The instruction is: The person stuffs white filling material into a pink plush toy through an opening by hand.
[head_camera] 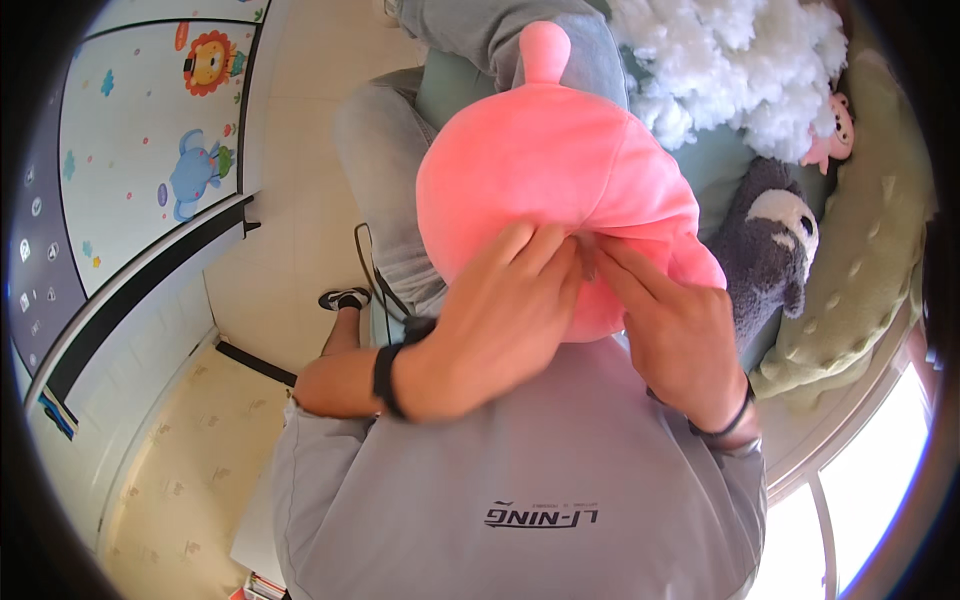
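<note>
A round pink plush toy [517, 165] with a short knob on top sits in front of my grey shirt, against legs in light jeans [397, 180]. Both hands meet at a gathered spot low on its surface, where the fabric is drawn into folds. My left hand [499, 322] pinches the fabric from the left, its fingertips pressed in. From the right, my right hand [675, 337] grips the cloth, fingers pointing inward. Between the fingertips shows a small dark gap; what is inside cannot be made out. Each wrist wears a black band.
Loose white fibre stuffing [727, 67] is heaped at upper right. Beside it lie a small pink plush [831, 135], a grey-and-white plush [772, 240] and a long green plush [862, 255]. A board with cartoon animals [142, 142] stands left, above a shod foot [345, 298].
</note>
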`<state>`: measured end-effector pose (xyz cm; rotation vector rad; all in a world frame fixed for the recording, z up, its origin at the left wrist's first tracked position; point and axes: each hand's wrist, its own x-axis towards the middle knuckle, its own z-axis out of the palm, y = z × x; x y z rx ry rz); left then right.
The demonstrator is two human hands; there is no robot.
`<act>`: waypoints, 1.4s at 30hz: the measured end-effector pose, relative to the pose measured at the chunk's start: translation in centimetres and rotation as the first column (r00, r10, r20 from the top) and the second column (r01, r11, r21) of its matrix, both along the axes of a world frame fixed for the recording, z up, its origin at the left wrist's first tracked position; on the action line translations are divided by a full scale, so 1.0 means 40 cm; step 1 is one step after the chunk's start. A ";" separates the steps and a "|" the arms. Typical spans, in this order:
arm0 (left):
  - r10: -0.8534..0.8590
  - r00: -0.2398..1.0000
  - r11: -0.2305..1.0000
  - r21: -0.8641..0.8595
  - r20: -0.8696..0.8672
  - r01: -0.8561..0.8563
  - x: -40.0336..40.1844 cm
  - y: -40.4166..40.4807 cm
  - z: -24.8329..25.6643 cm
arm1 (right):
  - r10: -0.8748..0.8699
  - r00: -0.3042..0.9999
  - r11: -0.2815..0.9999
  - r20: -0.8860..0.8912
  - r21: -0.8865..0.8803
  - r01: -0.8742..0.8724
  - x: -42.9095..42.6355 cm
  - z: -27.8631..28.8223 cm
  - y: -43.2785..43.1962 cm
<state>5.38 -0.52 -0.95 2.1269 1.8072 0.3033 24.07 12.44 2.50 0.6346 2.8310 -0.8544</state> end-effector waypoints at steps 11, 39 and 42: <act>0.037 0.995 0.985 -0.166 -0.095 -0.052 0.066 0.044 -0.160 | 0.077 0.995 0.979 0.070 -0.197 -0.062 0.032 0.090 0.073; 0.095 0.915 0.995 -0.045 0.392 -0.084 -0.027 -0.025 0.083 | -0.719 0.695 0.614 -0.030 0.440 0.655 0.107 -0.472 0.729; 0.096 0.777 0.992 -0.124 0.622 -0.023 -0.065 -0.036 0.099 | -0.808 0.523 0.565 -0.271 -0.109 0.818 0.249 -0.438 0.813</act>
